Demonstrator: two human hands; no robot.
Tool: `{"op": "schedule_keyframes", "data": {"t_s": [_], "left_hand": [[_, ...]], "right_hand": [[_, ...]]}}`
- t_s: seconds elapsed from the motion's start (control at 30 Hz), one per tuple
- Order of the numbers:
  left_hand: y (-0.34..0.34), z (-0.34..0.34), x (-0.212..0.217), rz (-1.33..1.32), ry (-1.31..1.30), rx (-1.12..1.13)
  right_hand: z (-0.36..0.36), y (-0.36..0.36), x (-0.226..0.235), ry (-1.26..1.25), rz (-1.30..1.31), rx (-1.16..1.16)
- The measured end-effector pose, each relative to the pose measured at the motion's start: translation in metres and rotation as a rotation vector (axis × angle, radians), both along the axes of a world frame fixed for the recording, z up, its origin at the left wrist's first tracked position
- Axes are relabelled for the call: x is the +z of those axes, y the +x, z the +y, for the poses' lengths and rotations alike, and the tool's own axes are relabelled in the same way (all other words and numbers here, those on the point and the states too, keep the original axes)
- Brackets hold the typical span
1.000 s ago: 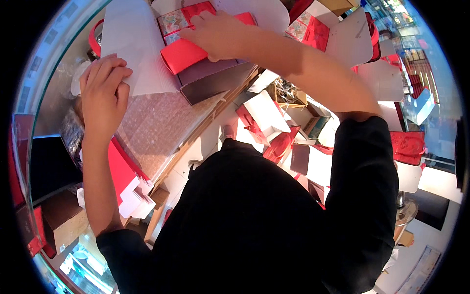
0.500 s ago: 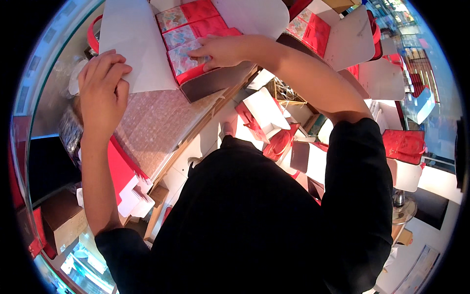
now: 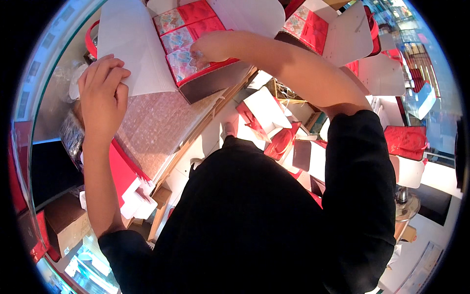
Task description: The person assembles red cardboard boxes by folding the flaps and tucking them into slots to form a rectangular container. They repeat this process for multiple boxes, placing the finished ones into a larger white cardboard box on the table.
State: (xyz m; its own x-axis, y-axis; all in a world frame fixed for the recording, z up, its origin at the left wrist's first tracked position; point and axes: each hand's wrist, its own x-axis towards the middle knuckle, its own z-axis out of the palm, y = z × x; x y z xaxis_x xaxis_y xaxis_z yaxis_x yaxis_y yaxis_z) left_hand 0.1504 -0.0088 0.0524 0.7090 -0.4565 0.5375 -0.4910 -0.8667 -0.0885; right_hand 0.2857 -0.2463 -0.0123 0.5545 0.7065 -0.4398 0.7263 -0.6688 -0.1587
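Lowered since a second ago, the floral-and-red packet [image 3: 181, 63] lay flat at the near end of the open gift box [image 3: 211, 82], the right hand [image 3: 210, 48] curled over it, its grip impossible to tell; it looked light, smooth and stiffish, best held by its edges. Two matching packets [image 3: 177, 39] and the box's side hemmed it in, while the left hand [image 3: 104, 85] bent loosely over a white flap [image 3: 134, 46], hold unclear; a second open box [image 3: 350, 39] stood rightward.
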Motion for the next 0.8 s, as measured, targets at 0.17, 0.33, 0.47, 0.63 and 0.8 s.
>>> {"op": "schedule_keyframes", "data": {"t_s": [0.17, 0.33, 0.47, 0.63, 0.8], "left_hand": [[0.001, 0.0, 0.0, -0.007, -0.001, -0.002], [0.001, -0.001, 0.001, -0.006, 0.0, -0.012], [0.0, -0.001, 0.001, -0.001, -0.009, -0.004], [0.002, -0.004, -0.001, -0.014, -0.015, 0.001], [0.003, -0.005, 0.0, -0.016, -0.033, -0.022]], "right_hand": [[0.008, 0.001, -0.013, -0.1, -0.065, 0.066], [0.012, 0.002, -0.023, -0.118, -0.068, 0.051], [0.012, -0.005, -0.015, -0.091, -0.076, 0.036], [0.012, 0.013, 0.006, -0.137, -0.056, 0.091], [0.014, 0.057, -0.039, 0.066, 0.03, -0.048]]}}
